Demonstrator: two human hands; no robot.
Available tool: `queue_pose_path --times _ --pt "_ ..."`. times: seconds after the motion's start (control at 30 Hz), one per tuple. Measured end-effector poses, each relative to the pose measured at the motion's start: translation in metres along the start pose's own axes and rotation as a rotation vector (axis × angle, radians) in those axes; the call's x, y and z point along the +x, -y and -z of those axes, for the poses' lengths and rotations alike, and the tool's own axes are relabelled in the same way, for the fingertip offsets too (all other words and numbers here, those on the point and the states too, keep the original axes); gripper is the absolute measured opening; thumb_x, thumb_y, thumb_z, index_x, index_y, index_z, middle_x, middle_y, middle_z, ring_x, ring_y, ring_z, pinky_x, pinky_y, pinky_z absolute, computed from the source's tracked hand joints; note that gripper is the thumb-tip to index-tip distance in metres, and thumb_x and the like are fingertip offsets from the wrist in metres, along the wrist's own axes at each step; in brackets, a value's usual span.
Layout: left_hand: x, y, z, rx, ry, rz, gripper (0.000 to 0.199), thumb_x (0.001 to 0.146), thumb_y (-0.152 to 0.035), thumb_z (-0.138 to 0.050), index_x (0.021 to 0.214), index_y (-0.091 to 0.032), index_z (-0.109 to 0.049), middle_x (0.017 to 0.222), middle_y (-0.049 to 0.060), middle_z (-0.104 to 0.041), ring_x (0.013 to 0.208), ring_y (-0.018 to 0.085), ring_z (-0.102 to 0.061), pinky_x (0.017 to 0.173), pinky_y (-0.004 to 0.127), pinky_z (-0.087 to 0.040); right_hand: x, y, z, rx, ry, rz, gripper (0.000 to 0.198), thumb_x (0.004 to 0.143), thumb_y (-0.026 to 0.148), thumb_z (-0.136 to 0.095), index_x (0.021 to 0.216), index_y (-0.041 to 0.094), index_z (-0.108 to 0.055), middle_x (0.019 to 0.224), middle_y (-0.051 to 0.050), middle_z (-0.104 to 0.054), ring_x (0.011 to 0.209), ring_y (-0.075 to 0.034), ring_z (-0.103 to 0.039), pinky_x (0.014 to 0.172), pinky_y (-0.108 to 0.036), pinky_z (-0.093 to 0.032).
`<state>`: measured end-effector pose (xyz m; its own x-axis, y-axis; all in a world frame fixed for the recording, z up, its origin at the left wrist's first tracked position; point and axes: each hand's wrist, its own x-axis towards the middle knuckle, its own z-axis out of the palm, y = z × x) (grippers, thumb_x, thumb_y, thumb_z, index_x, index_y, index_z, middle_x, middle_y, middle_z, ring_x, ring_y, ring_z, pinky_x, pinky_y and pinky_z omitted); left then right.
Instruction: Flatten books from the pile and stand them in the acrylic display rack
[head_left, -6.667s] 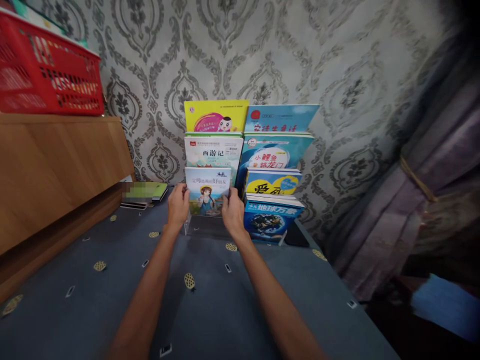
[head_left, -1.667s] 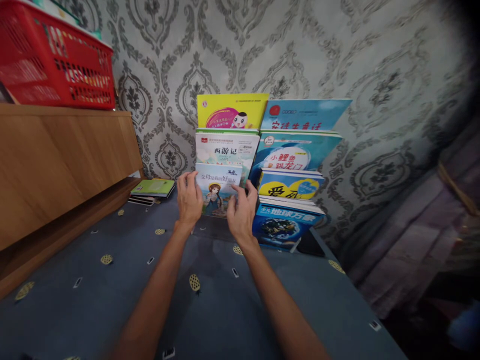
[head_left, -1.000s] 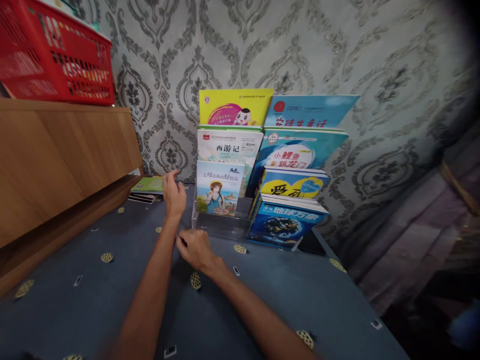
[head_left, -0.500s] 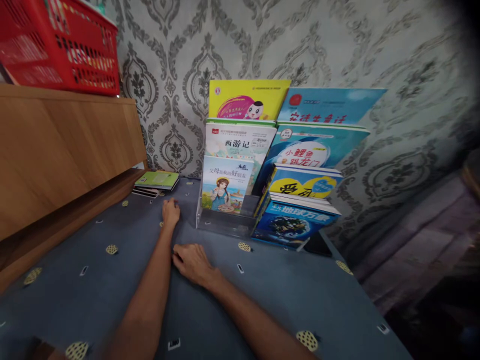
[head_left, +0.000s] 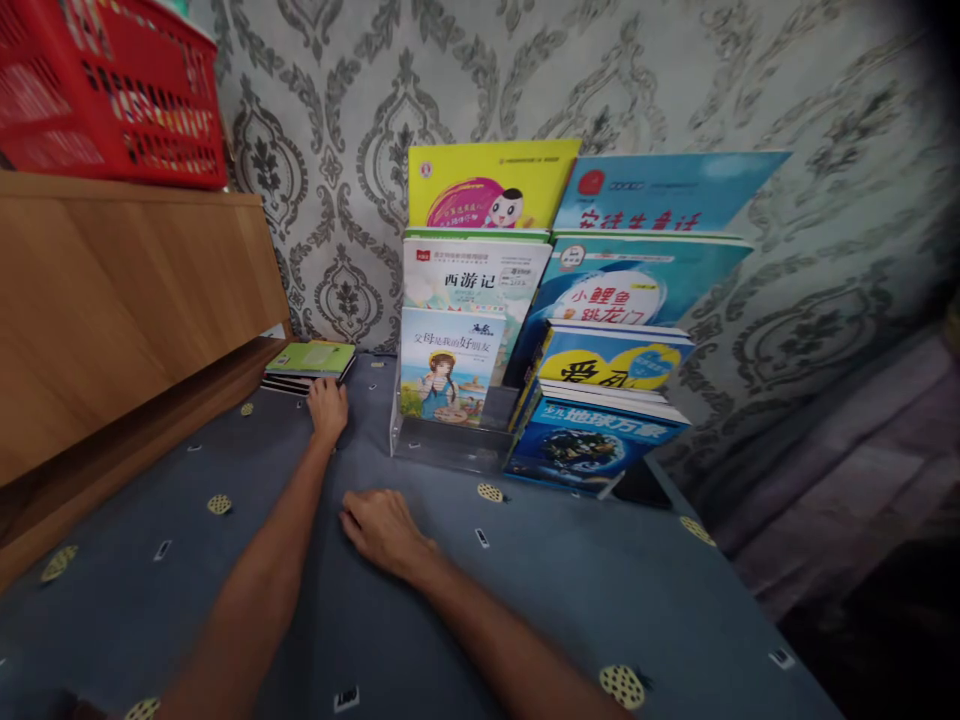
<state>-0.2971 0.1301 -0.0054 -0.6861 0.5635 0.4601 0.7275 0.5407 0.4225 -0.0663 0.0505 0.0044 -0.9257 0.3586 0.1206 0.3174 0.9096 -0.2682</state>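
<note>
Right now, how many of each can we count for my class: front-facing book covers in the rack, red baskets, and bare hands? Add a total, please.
Front-facing book covers: 7
Red plastic baskets: 1
Bare hands: 2
Total: 10

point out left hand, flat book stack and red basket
Left hand (head_left: 328, 408), head view: back of the hand
Flat book stack (head_left: 306, 357), head view: green top cover
Red basket (head_left: 88, 128), head view: side wall
</note>
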Motion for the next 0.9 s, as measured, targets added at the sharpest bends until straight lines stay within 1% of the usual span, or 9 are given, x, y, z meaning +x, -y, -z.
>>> queue_pose_path --times 0.13,0.27,0.33,0.4,0.53,0.6,0.67,0.77,0.9 --pt "0.021 0.006 0.003 0.056 0.007 -0.047 0.039 0.098 -0.028 -0.043 0.130 -0.008 -0.055 0.138 0.025 -0.055 0.135 0.038 -0.044 0.108 0.056 -0.038 0.000 0.001 0.003 -0.026 0.019 0.025 0.019 0.101 0.028 -0.048 0.101 0.021 -0.065 0.095 -0.007 -0.077 0.081 -0.019 -0.071 0.062 -0.029 -0.033" --pt "0.034 0.006 -0.009 0.182 0.091 -0.143 0.048 0.100 -0.030 -0.040 0.143 -0.011 -0.047 0.154 0.021 -0.045 0.147 0.036 -0.030 0.115 0.066 -0.026 -0.001 0.002 0.004 -0.037 0.025 0.027 0.019 0.101 0.025 -0.046 0.103 0.020 -0.064 0.095 -0.007 -0.077 0.082 -0.020 -0.071 0.062 -0.030 -0.035" --pt "0.039 0.007 -0.017 0.268 0.146 -0.194 0.053 0.101 -0.033 -0.037 0.148 -0.010 -0.042 0.158 0.020 -0.040 0.150 0.037 -0.025 0.114 0.071 -0.023 -0.001 0.002 0.004 -0.038 0.025 0.029 0.019 0.101 0.024 -0.046 0.103 0.019 -0.064 0.096 -0.008 -0.077 0.083 -0.021 -0.071 0.062 -0.030 -0.035" --pt "0.043 0.007 -0.022 0.327 0.172 -0.229 0.056 0.101 -0.036 -0.036 0.151 -0.011 -0.039 0.158 0.020 -0.039 0.151 0.037 -0.022 0.113 0.073 -0.024 -0.001 0.002 0.004 -0.029 0.030 0.031 0.019 0.101 0.025 -0.046 0.103 0.019 -0.064 0.097 -0.008 -0.077 0.083 -0.021 -0.071 0.064 -0.030 -0.037" --pt "0.052 0.008 -0.022 0.377 0.163 -0.265 0.054 0.102 -0.039 -0.035 0.150 -0.014 -0.040 0.150 0.021 -0.050 0.149 0.037 -0.028 0.112 0.072 -0.024 0.000 0.001 0.003 -0.010 0.045 0.027 0.020 0.102 0.025 -0.045 0.105 0.019 -0.064 0.098 -0.009 -0.077 0.085 -0.022 -0.071 0.068 -0.030 -0.041" --pt "0.056 0.008 -0.017 0.385 0.166 -0.275 0.051 0.103 -0.039 -0.034 0.146 -0.015 -0.044 0.142 0.021 -0.057 0.145 0.036 -0.034 0.111 0.071 -0.026 0.000 0.001 0.003 -0.007 0.047 0.025 0.021 0.102 0.025 -0.044 0.105 0.019 -0.064 0.097 -0.010 -0.076 0.085 -0.023 -0.071 0.068 -0.030 -0.041" --pt "0.058 0.008 -0.011 0.406 0.175 -0.284 0.046 0.103 -0.038 -0.034 0.139 -0.014 -0.051 0.135 0.021 -0.062 0.138 0.035 -0.043 0.110 0.068 -0.029 0.000 0.000 0.003 -0.006 0.045 0.026 0.022 0.103 0.025 -0.043 0.104 0.019 -0.064 0.096 -0.010 -0.076 0.085 -0.023 -0.071 0.068 -0.031 -0.041" --pt "0.057 0.010 -0.002 0.441 0.182 -0.296 0.041 0.102 -0.037 -0.036 0.127 -0.013 -0.058 0.131 0.021 -0.062 0.126 0.035 -0.053 0.108 0.063 -0.034 0.000 0.001 0.003 -0.006 0.036 0.027 0.022 0.103 0.026 -0.043 0.103 0.019 -0.064 0.095 -0.011 -0.076 0.084 -0.023 -0.071 0.067 -0.031 -0.040" --pt "0.053 0.011 0.003 0.468 0.185 -0.305 0.039 0.100 -0.034 -0.040 0.124 -0.011 -0.060 0.133 0.023 -0.058 0.121 0.035 -0.055 0.102 0.055 -0.042 0.001 0.002 0.005 -0.009 0.028 0.020 0.022 0.102 0.025 -0.044 0.100 0.019 -0.064 0.094 -0.010 -0.076 0.081 -0.022 -0.071 0.064 -0.030 -0.038"
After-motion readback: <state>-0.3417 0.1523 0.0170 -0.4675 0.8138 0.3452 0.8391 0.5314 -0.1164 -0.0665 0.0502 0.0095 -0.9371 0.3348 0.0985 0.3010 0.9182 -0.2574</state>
